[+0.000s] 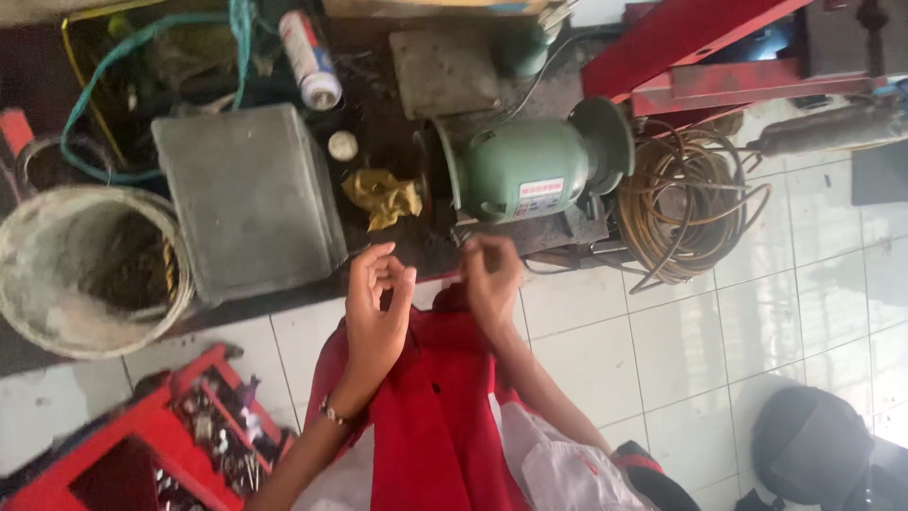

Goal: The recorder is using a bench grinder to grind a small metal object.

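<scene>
A red garment point(430, 407) is held up in front of the body, over the white tiled floor point(681, 350). Its top edge is gripped by the right hand point(492, 274), fingers closed on the cloth (the blur hides detail). The left hand point(375, 303) is raised just beside it, fingers curled with thumb and forefinger nearly meeting; whether anything is pinched cannot be told. Beyond, a green bench grinder point(530, 166), a yellow rag point(383, 197) and a grey metal box point(251, 194) rest on the dark surface point(397, 142).
</scene>
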